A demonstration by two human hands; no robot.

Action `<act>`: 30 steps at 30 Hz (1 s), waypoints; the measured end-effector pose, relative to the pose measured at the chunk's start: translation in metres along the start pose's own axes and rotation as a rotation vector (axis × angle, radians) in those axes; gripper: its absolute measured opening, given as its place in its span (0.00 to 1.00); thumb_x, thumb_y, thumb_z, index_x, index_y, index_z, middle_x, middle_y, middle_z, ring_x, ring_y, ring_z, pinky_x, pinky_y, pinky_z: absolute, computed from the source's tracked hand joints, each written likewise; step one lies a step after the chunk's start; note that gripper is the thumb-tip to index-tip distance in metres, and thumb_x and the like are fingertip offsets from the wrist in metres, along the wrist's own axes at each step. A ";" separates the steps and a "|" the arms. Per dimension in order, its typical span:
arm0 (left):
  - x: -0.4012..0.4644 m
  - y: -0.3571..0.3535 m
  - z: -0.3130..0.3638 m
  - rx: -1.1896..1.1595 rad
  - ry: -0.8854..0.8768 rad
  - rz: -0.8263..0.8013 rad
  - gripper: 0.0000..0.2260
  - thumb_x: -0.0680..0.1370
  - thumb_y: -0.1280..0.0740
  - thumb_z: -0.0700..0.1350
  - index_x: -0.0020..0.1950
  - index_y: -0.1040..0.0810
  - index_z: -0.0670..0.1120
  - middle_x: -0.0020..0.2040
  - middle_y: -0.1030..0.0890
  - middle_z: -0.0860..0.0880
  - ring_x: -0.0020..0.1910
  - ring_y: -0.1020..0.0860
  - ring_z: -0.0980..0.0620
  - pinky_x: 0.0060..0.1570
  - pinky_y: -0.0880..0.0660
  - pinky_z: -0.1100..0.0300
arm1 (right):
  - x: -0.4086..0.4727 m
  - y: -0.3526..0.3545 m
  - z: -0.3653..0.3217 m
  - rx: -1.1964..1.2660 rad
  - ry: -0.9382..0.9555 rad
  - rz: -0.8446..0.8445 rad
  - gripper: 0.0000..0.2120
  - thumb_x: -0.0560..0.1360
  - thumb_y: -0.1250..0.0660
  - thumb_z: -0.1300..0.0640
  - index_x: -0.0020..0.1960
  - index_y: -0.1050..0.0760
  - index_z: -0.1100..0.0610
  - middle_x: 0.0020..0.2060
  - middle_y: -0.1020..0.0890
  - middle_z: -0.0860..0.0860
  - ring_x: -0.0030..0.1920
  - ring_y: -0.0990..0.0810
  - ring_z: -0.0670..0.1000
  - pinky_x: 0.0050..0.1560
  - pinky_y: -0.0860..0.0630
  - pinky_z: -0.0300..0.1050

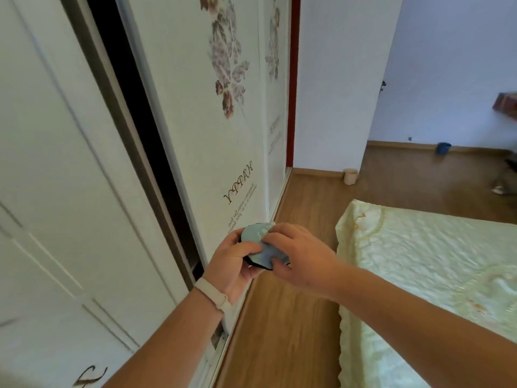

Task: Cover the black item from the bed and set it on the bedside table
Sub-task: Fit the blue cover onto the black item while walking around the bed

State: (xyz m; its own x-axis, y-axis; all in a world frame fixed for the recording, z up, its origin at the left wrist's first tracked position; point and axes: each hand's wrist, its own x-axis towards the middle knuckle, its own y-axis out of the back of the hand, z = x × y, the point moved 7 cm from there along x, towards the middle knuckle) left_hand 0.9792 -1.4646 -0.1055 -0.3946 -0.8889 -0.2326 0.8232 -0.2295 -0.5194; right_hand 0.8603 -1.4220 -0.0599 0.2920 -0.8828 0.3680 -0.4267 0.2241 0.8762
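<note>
Both hands meet in front of the wardrobe (195,135), holding a small round black item (256,265) with a pale blue cover (258,242) lying on its top face. The left hand (235,264) cups the item from below and from the wardrobe side, its grip closed around the black rim with the thumb pressed on the edge of the cover. The right hand (299,254) comes over from the bed side, its grip closed too, fingers curled down onto the cover and pinching its far and near edges against the item. Only a thin black edge shows under the cover, at the near side by the right thumb. The item is held in the air above the wood floor (285,317), between the wardrobe and the bed (433,270), nearer the wardrobe and clear of both. A white band (214,296) sits on the left wrist. The wardrobe's sliding door stands partly open, showing a dark gap. The bed carries a pale green quilted spread with its corner toward the hands. Beyond the bed, by the wall, a small beige cup (350,176) stands on the floor
</note>
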 end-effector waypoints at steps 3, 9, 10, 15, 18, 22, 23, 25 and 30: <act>0.051 -0.035 -0.003 0.001 0.026 -0.051 0.16 0.74 0.35 0.30 0.62 0.24 0.38 0.53 0.19 0.37 0.46 0.17 0.42 0.37 0.19 0.52 | 0.013 0.018 0.051 -0.016 -0.062 0.033 0.19 0.72 0.36 0.51 0.63 0.32 0.47 0.59 0.25 0.48 0.58 0.27 0.53 0.57 0.29 0.45; 0.130 -0.071 -0.009 0.008 0.108 -0.130 0.18 0.73 0.34 0.30 0.62 0.24 0.38 0.54 0.20 0.36 0.48 0.17 0.40 0.38 0.19 0.52 | 0.038 0.029 0.121 -0.039 -0.144 0.049 0.18 0.73 0.35 0.52 0.63 0.30 0.49 0.60 0.26 0.48 0.59 0.28 0.51 0.57 0.28 0.45; 0.143 -0.072 -0.009 0.007 0.123 -0.139 0.18 0.73 0.33 0.31 0.62 0.24 0.38 0.55 0.20 0.36 0.49 0.18 0.39 0.38 0.19 0.52 | 0.044 0.027 0.130 -0.042 -0.158 0.046 0.19 0.73 0.35 0.51 0.63 0.31 0.49 0.60 0.26 0.48 0.59 0.28 0.51 0.57 0.28 0.45; 0.214 -0.073 -0.010 -0.013 0.199 -0.200 0.17 0.73 0.33 0.31 0.61 0.23 0.38 0.55 0.20 0.36 0.50 0.18 0.39 0.41 0.18 0.50 | 0.083 0.014 0.176 -0.063 -0.246 0.048 0.19 0.73 0.33 0.54 0.63 0.29 0.51 0.60 0.26 0.49 0.59 0.29 0.52 0.56 0.27 0.46; 0.255 -0.070 -0.006 -0.011 0.261 -0.250 0.17 0.73 0.34 0.31 0.62 0.24 0.38 0.57 0.20 0.35 0.52 0.18 0.39 0.43 0.18 0.49 | 0.109 0.006 0.196 -0.099 -0.300 0.059 0.19 0.73 0.33 0.54 0.63 0.29 0.52 0.61 0.26 0.50 0.60 0.29 0.53 0.56 0.27 0.47; 0.310 -0.071 0.012 0.016 0.312 -0.320 0.18 0.73 0.34 0.31 0.63 0.25 0.37 0.58 0.21 0.35 0.51 0.18 0.39 0.39 0.19 0.51 | 0.149 0.003 0.216 -0.129 -0.363 0.092 0.18 0.73 0.33 0.55 0.62 0.28 0.52 0.59 0.25 0.49 0.58 0.28 0.51 0.55 0.29 0.42; 0.323 -0.074 0.017 0.024 0.313 -0.340 0.18 0.74 0.34 0.31 0.63 0.25 0.37 0.57 0.21 0.35 0.50 0.18 0.39 0.39 0.19 0.51 | 0.158 0.005 0.221 -0.137 -0.380 0.111 0.18 0.73 0.33 0.56 0.62 0.27 0.52 0.59 0.25 0.49 0.58 0.28 0.51 0.55 0.31 0.40; 0.344 -0.082 0.024 0.033 0.318 -0.370 0.17 0.74 0.35 0.30 0.63 0.25 0.37 0.56 0.20 0.36 0.50 0.18 0.39 0.38 0.19 0.52 | 0.172 0.009 0.233 -0.157 -0.419 0.150 0.18 0.73 0.32 0.57 0.62 0.27 0.52 0.59 0.25 0.49 0.57 0.28 0.51 0.55 0.33 0.38; 0.380 -0.103 0.022 0.024 0.359 -0.441 0.17 0.75 0.36 0.30 0.63 0.25 0.37 0.55 0.19 0.37 0.50 0.18 0.40 0.42 0.18 0.49 | 0.185 0.016 0.263 -0.171 -0.484 0.180 0.18 0.73 0.32 0.58 0.62 0.26 0.54 0.59 0.24 0.51 0.58 0.28 0.51 0.56 0.32 0.39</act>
State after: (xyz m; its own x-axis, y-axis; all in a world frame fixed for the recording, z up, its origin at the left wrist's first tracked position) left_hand 0.7534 -1.7871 -0.1220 -0.8137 -0.5173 -0.2650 0.5563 -0.5611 -0.6129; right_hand 0.6825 -1.6905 -0.0595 -0.2173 -0.9045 0.3670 -0.2769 0.4177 0.8654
